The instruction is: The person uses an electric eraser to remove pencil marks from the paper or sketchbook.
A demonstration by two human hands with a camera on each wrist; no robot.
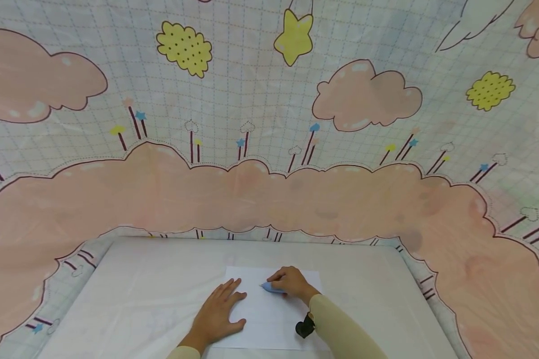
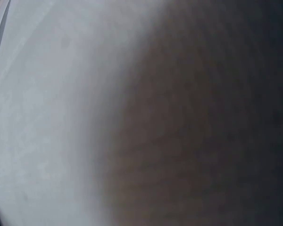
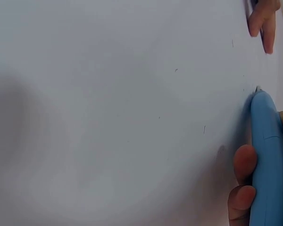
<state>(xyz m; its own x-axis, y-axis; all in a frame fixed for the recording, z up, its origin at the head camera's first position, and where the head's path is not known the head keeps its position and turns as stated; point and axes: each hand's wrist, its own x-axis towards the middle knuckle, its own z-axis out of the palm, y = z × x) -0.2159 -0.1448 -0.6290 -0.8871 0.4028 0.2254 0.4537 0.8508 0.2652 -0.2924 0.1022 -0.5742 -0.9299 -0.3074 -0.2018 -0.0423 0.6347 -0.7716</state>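
Note:
A sheet of white paper (image 1: 260, 329) lies on the white-covered table. My left hand (image 1: 216, 310) rests flat over its left side, fingers spread. In the head view my right hand (image 1: 293, 281) grips a light-blue utility knife (image 1: 273, 287), its point toward the left. The right wrist view shows the knife's rounded blue body (image 3: 269, 160) with a small metallic tip (image 3: 258, 88) at the paper. Several short dark marks (image 3: 204, 129) dot the sheet. A blurred dark shape fills much of the left wrist view, so that hand's fingers are hidden there.
The white table (image 1: 130, 289) extends to both sides of the paper. Behind it hangs a cloth (image 1: 251, 194) printed with clouds and stars. A black heart-shaped piece (image 1: 305, 326) sits by the right sleeve, above the paper's right side.

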